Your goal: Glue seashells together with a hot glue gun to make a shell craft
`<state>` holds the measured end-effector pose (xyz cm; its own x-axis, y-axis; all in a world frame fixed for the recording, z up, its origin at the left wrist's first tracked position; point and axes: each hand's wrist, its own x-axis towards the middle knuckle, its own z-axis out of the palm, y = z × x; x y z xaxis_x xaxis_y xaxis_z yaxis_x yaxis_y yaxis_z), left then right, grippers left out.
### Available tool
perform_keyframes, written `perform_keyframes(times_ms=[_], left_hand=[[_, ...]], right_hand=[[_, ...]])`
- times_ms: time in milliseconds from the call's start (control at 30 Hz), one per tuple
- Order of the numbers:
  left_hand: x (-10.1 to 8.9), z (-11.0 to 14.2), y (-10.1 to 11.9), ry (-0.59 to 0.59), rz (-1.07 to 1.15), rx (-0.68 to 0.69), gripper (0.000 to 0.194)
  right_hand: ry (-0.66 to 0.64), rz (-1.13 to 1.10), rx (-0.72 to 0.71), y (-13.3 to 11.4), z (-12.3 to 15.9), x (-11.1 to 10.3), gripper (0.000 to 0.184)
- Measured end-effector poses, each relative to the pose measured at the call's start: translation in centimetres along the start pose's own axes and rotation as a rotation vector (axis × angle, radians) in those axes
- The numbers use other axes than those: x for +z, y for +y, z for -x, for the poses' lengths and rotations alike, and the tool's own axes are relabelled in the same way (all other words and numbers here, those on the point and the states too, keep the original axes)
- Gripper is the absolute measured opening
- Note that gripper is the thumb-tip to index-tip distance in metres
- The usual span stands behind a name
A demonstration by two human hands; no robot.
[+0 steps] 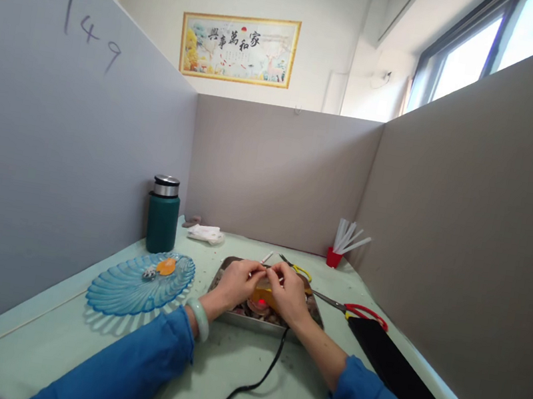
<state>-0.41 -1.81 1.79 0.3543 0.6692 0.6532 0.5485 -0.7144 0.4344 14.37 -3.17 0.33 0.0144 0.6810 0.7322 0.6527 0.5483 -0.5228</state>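
For fine fingertip work like this, I'd go light: small finger movements, wrists braced, and skin clear of the red glow (pixel 261 303) in case it's hot. The tray (pixel 247 322) sits mid-table with stones inside, right under both hands, and a black cord (pixel 262 382) runs from near its front edge, so a low forearm could snag it. As for the pose, the left hand (pixel 235 284) and right hand (pixel 288 295) come in from either side, wrists bent inward, backs up, fingertips meeting just above the tray. Both look pinched, thumb towards fingers, but I honestly can't tell if anything's between them; it's too small and hidden. The forearms angle in like a V, sleeves pushed up, bangle (pixel 198 320) on the left wrist. Red-handled scissors (pixel 364 313) lie just right of the tray, and the blue plate (pixel 125 288) is off to the left.
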Motion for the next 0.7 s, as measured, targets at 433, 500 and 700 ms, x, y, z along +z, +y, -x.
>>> perform_keyframes(times_ms=[433,500,700], left_hand=[[0.16,-0.06,-0.22,-0.009,-0.014,-0.014,0.023],[0.19,-0.02,-0.25,-0.017,0.009,-0.002,0.022],[0.34,-0.02,-0.43,-0.021,0.018,0.02,0.02]], right_hand=[[-0.017,-0.045,0.041,0.2,-0.16,0.07,0.018],[-0.013,-0.045,0.051,0.16,-0.14,0.04,0.018],[-0.002,-0.048,0.058,0.13,-0.17,-0.03,0.018]])
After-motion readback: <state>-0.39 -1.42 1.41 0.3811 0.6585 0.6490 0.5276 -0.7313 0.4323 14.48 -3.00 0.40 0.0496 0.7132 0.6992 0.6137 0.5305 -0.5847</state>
